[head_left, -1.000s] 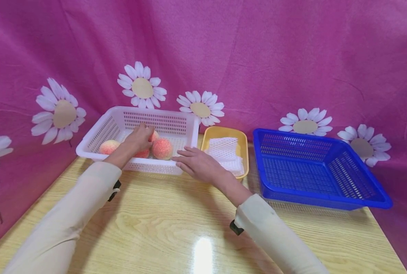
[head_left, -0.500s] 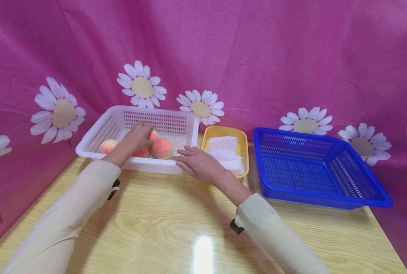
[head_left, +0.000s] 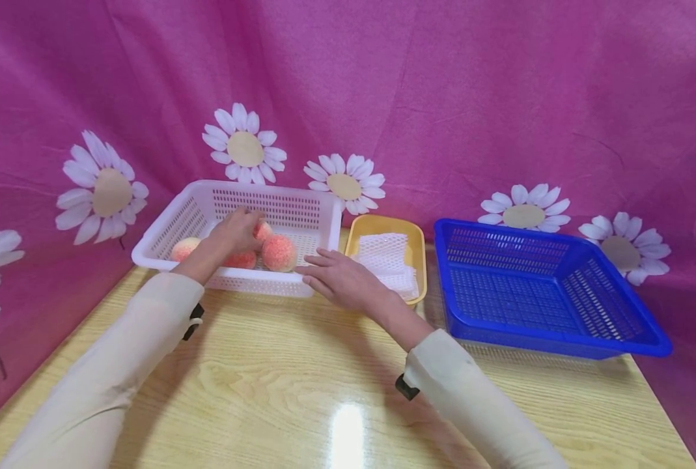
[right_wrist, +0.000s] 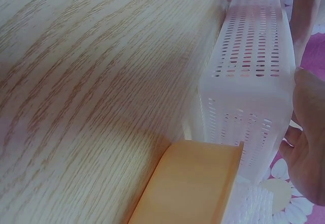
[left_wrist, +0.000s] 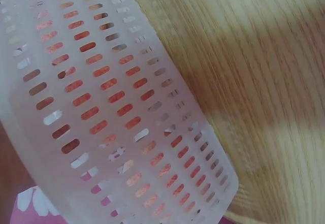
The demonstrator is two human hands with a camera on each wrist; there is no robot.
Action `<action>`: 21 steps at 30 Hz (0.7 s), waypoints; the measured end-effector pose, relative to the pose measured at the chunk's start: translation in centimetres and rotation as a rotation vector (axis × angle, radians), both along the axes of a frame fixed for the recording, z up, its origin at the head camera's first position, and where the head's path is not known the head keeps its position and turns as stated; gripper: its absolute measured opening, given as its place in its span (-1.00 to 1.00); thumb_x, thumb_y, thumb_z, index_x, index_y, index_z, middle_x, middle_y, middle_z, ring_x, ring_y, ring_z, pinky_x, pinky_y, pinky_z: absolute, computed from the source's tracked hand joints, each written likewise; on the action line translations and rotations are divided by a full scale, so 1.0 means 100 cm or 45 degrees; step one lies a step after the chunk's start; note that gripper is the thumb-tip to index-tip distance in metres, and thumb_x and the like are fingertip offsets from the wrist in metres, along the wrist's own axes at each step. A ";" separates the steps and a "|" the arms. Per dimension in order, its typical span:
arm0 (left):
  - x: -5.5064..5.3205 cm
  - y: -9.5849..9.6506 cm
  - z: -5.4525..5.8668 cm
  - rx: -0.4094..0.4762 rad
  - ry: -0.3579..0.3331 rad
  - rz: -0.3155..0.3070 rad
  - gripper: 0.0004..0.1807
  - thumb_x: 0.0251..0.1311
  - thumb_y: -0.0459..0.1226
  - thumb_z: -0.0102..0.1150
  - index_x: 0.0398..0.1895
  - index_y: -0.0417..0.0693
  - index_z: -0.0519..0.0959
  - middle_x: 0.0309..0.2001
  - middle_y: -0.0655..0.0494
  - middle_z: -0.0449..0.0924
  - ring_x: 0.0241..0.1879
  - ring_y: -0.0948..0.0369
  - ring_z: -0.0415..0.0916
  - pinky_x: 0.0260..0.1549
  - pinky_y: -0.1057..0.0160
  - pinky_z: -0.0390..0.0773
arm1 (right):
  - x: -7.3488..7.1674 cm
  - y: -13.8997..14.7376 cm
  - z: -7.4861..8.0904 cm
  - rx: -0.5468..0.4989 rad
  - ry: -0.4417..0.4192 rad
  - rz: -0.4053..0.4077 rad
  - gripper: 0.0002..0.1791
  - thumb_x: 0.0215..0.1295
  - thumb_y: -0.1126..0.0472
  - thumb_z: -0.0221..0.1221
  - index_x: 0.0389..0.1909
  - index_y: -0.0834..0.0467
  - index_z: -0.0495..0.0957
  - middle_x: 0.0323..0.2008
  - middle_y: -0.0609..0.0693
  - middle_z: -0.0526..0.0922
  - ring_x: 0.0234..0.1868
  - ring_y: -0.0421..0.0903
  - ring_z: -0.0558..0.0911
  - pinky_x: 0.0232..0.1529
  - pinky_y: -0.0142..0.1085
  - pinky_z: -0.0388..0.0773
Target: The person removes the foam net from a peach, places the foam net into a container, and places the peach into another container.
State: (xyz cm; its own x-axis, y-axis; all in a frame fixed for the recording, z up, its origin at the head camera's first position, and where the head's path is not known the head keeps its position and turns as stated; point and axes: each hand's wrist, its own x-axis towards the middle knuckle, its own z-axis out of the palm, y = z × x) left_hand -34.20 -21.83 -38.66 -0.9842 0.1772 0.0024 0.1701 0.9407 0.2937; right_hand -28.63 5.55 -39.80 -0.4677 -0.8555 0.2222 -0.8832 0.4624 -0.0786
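In the head view, my left hand (head_left: 236, 232) reaches into a white slotted basket (head_left: 265, 285). Its fingers curl over a pink-and-yellow peach (head_left: 263, 231), which they partly hide. Other peaches lie around it: a round one (head_left: 278, 253) to the right, a redder one (head_left: 241, 260) under the wrist, and a paler one (head_left: 185, 249) on the left. Through the slots in the left wrist view, red peach skin (left_wrist: 109, 84) shows. My right hand (head_left: 344, 281) lies with extended fingers at the basket's front right corner; its thumb is at the rim in the right wrist view.
Just right of the white basket stands a yellow tray (head_left: 420, 264) with white foam net sleeves (head_left: 383, 257) in it. Farther right sits a blue slotted basket (head_left: 535, 335) on the wooden table (head_left: 277, 384). A magenta flowered cloth (head_left: 441, 98) hangs behind.
Both hands stay almost where they were. The left hand shifts only slightly at the peach, and the view drifts a little.
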 end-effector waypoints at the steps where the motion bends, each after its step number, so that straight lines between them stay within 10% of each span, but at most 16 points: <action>1: 0.000 0.001 0.001 -0.006 0.004 -0.006 -0.23 0.16 -0.24 0.22 0.46 -0.20 0.25 0.37 -0.40 0.16 0.34 -0.30 0.14 0.21 -0.33 0.30 | 0.000 0.000 0.000 0.004 -0.006 -0.006 -0.57 0.57 0.07 -0.03 0.32 0.11 0.51 0.30 0.13 0.49 0.43 0.13 0.29 0.48 -0.14 0.06; 21: -0.006 0.037 0.018 -0.036 0.164 -0.026 -0.23 0.32 -0.04 0.14 0.54 0.01 0.15 0.48 -0.26 0.06 0.42 -0.26 0.03 0.27 -0.37 0.19 | -0.002 0.017 0.024 0.041 -0.025 -0.269 -0.47 0.60 -0.06 -0.15 0.45 0.03 0.36 0.41 0.11 0.36 0.48 0.19 0.17 0.48 0.03 0.02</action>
State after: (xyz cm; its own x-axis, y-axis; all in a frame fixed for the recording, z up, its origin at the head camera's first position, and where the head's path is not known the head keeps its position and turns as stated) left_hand -34.84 -18.11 -36.87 -0.9721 0.1994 0.1235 0.2243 0.9442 0.2412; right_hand -28.87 7.27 -37.42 -0.6411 -0.7447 0.1853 -0.7650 0.6395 -0.0767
